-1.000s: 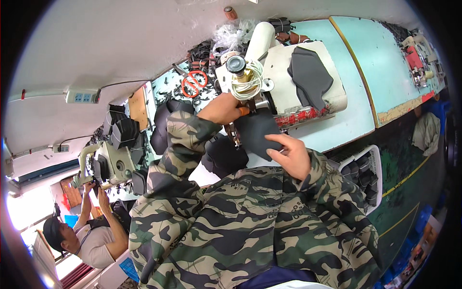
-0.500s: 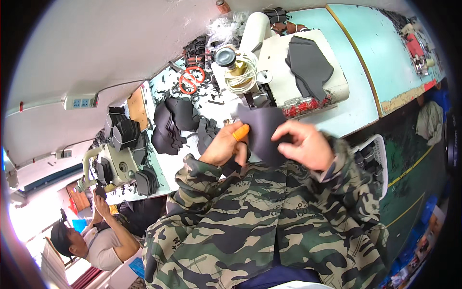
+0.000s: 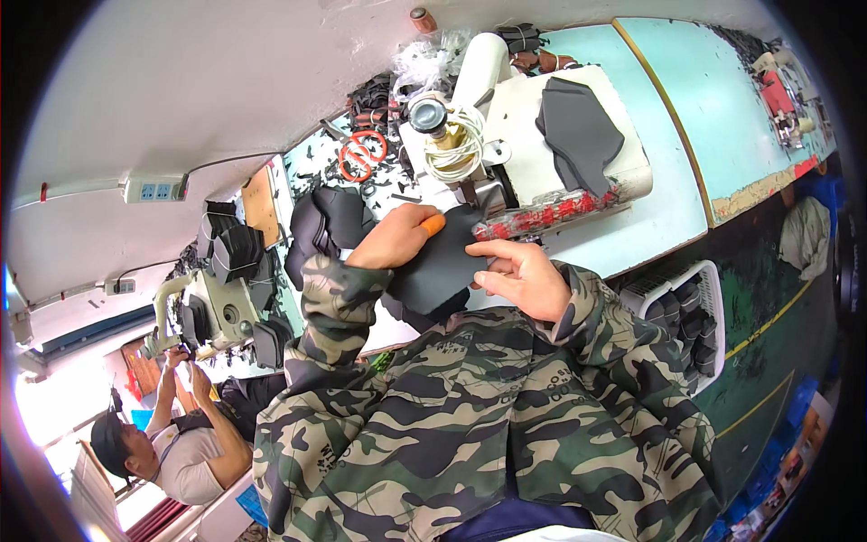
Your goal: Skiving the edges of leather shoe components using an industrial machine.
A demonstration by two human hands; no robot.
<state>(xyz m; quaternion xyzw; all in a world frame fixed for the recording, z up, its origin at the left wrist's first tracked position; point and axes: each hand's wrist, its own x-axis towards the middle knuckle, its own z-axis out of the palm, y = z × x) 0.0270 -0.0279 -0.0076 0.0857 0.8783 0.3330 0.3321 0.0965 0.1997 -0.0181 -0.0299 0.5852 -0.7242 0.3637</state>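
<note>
Pale-blue table point(image 3: 666, 219), both hands point(image 3: 394, 237) point(image 3: 524, 278) on dark sheet point(image 3: 441, 262), lettering point(image 3: 562, 381) across camouflage jacket point(image 3: 433, 406).

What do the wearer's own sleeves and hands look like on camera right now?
Both the left sleeve and right sleeve are long, in green, black and tan camouflage. The left hand wears a bright orange cover on one digit; the right hand shows no glove or cover.

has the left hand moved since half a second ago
Yes: judged against the cream machine, the left hand has moved closer to it, up in the picture and slightly left.
</note>
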